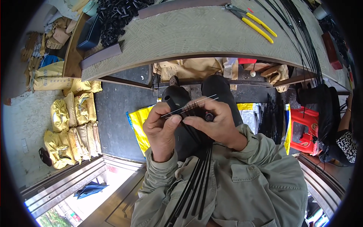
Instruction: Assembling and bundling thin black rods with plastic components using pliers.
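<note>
In front of my lap, my left hand (159, 132) is closed, thumb against fingers, around a short black tube (169, 101) whose open end points up. Facing it, my right hand (220, 122) pinches thin silvery wires (202, 100) that stretch across between both hands. A dark round-ended piece (209, 117) shows among the right fingers. Several thin black rods (196, 179), like umbrella ribs, run from beneath my hands down over my shirt. Their upper ends are partly hidden by my fingers, so how they join the wires cannot be made out.
Ahead stands a workbench (181, 36) with yellow-handled pliers (255, 24), a heap of black tubular parts (115, 19) and long black rods (298, 28). Yellow sacks (70, 113) are stacked at left. A red plastic stool (304, 130) and another person's arm (346, 117) are at right.
</note>
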Tool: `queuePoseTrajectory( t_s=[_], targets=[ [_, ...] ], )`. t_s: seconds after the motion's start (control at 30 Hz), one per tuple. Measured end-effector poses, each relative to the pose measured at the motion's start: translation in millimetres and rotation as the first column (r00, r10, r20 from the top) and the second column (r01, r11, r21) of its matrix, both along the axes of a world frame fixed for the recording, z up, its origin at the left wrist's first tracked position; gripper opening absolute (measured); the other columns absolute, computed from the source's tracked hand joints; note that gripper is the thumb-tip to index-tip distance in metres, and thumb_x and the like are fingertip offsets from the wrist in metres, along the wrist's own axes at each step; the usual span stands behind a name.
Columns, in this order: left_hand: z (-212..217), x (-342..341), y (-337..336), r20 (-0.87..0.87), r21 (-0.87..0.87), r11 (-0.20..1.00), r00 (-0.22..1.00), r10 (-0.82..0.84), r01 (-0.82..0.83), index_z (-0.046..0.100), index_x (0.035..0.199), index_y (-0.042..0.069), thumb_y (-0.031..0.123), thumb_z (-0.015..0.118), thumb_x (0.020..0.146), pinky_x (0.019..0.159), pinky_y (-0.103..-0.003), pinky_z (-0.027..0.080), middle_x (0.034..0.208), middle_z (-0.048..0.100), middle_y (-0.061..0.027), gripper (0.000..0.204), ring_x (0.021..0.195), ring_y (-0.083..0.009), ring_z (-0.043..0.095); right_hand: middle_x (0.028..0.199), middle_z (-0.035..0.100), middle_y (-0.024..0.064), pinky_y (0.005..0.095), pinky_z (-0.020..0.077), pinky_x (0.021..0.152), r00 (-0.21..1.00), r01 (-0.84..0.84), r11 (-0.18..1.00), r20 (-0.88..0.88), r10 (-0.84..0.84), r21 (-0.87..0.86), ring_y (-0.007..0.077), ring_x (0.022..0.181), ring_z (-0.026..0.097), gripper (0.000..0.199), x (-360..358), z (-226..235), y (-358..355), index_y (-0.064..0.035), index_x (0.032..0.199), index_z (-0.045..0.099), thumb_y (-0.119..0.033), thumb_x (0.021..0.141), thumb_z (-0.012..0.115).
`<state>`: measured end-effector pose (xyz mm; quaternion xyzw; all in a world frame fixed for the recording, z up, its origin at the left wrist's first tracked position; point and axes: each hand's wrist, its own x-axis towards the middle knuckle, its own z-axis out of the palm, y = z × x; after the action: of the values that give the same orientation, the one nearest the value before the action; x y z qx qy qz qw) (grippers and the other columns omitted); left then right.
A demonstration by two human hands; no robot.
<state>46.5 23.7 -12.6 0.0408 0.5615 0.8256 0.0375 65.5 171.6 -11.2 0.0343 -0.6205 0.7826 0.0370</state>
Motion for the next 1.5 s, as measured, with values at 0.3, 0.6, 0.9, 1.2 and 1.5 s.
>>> queuePoseTrajectory(
  t_s=[0.3,0.6,0.9,1.2,1.5],
  targets=[
    [0,4,3,0.046,0.08,0.996,0.998,-0.051,0.047,0.054,0.1,-0.004,0.016,0.065,0.08,0.07,-0.023,0.046,0.087,0.06,-0.0063,0.03,0.074,-0.0124,0.056,0.08,0.06,0.0062,0.0217,0.0405,0.068,0.988,-0.154,0.971,-0.042,0.149,-0.183,0.0086,0.079,0.052,0.014,-7,-12,6,0.0028,0.082,0.06,-0.004,0.074,0.069],
    [-21,13,13,-0.059,0.087,0.99,0.992,0.112,-0.107,0.052,0.1,-0.004,0.028,0.058,0.086,0.07,-0.024,0.045,0.086,0.059,-0.008,0.035,0.077,-0.0133,0.056,0.073,0.059,0.0045,0.0217,0.0404,0.062,0.974,-0.203,0.975,0.086,0.211,-0.093,0.0064,0.071,0.051,0.014,-6,-3,7,0.0027,0.081,0.06,-0.007,0.076,0.068],
    [-21,17,16,-0.274,-0.101,0.977,0.949,0.156,-0.19,0.052,0.101,-0.004,0.031,0.055,0.087,0.067,-0.023,0.043,0.087,0.057,-0.0075,0.037,0.074,-0.0117,0.053,0.072,0.059,0.0019,0.0212,0.0404,0.059,0.991,-0.115,0.989,0.064,0.12,-0.089,0.0041,0.068,0.05,0.016,5,-3,2,0.0026,0.082,0.06,-0.01,0.077,0.068],
    [-23,17,23,-0.246,-0.012,0.974,0.945,0.216,-0.226,0.052,0.103,-0.006,0.029,0.057,0.086,0.067,-0.022,0.042,0.087,0.058,-0.0071,0.039,0.074,-0.0112,0.053,0.084,0.056,0.0018,0.0198,0.0412,0.062,0.97,-0.226,0.953,0.048,0.24,-0.202,0.0056,0.07,0.051,0.021,-6,-14,4,-0.0011,0.094,0.057,-0.009,0.077,0.068],
    [-4,14,38,0.113,0.419,0.907,0.994,-0.009,-0.039,0.059,0.104,-0.006,0.005,0.056,0.084,0.082,-0.027,0.045,0.102,0.061,-0.013,0.024,0.089,-0.017,0.058,0.088,0.049,0.0049,0.0207,0.039,0.063,0.94,-0.058,0.985,-0.34,0.0,-0.16,0.0083,0.07,0.046,0.03,-60,40,64,-0.0044,0.098,0.056,-0.033,0.088,0.053]
  ],
)
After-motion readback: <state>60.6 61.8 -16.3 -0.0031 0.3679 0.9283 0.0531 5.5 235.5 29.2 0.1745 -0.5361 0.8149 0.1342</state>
